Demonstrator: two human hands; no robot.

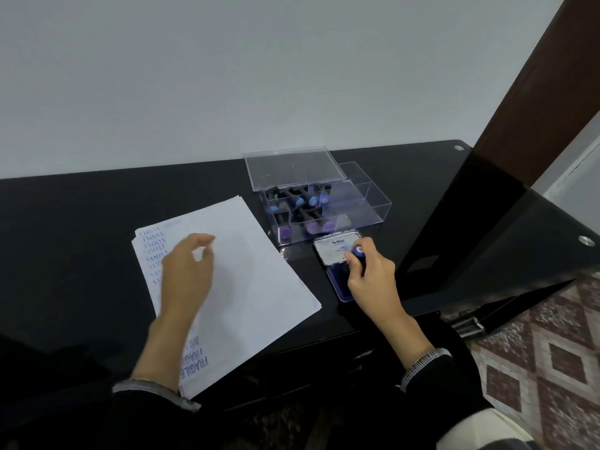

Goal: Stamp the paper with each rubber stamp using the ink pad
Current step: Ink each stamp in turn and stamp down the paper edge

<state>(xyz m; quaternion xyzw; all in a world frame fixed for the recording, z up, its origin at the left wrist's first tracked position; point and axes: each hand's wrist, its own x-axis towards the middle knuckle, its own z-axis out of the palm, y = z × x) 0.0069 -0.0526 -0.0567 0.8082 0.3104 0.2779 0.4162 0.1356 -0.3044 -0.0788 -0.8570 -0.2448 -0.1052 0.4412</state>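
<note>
A stack of white paper point(246, 271) lies slanted on the black table, with blue SAMPLE and FRAGILE prints showing on the sheets beneath. My left hand point(186, 274) hovers over the paper's left part, fingers loosely curled, holding nothing. My right hand point(370, 277) grips a rubber stamp point(358, 251) with a blue-capped handle, upright over the open blue ink pad point(339, 280). The pad's white lid point(334, 250) is folded back behind it. The stamp's face is hidden by my fingers.
A clear plastic box point(367, 203) with dividers stands behind the ink pad and holds several more stamps point(302, 212) with blue and purple caps. Its clear lid point(292, 167) leans at the back. The table's point(81, 216) right edge drops to a patterned floor point(552, 352).
</note>
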